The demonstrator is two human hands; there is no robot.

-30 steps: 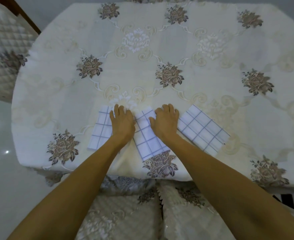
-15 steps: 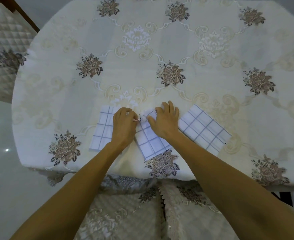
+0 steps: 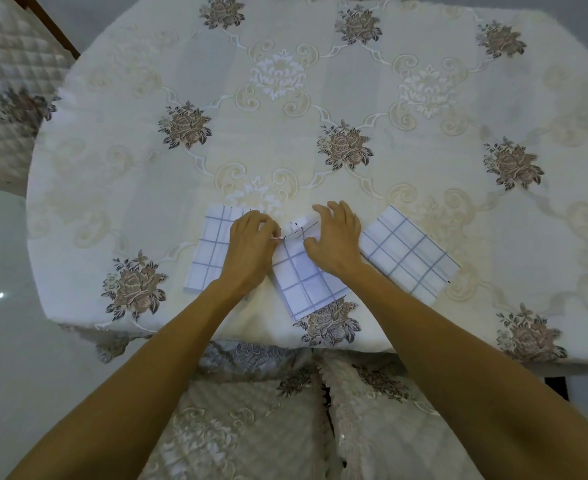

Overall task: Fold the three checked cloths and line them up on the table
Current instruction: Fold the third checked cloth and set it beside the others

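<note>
Three folded white cloths with a blue check lie in a row near the table's front edge. The left cloth (image 3: 209,251) is partly under my left hand (image 3: 249,245). My left fingers pinch the far left corner of the middle cloth (image 3: 306,282). My right hand (image 3: 335,237) rests on that cloth's far end, fingers curled at its top edge. The right cloth (image 3: 410,254) lies flat and slanted, untouched, just right of my right wrist.
The table (image 3: 285,116) wears a cream embroidered cover with brown roses. A quilted chair back (image 3: 5,81) stands at the far left, beside a pale shiny floor (image 3: 1,341). A cushioned seat (image 3: 251,427) lies below the table's front edge.
Both hands went from lying flat on the cloths to curled fingers gripping the far end of the middle cloth. The cloths have barely shifted.
</note>
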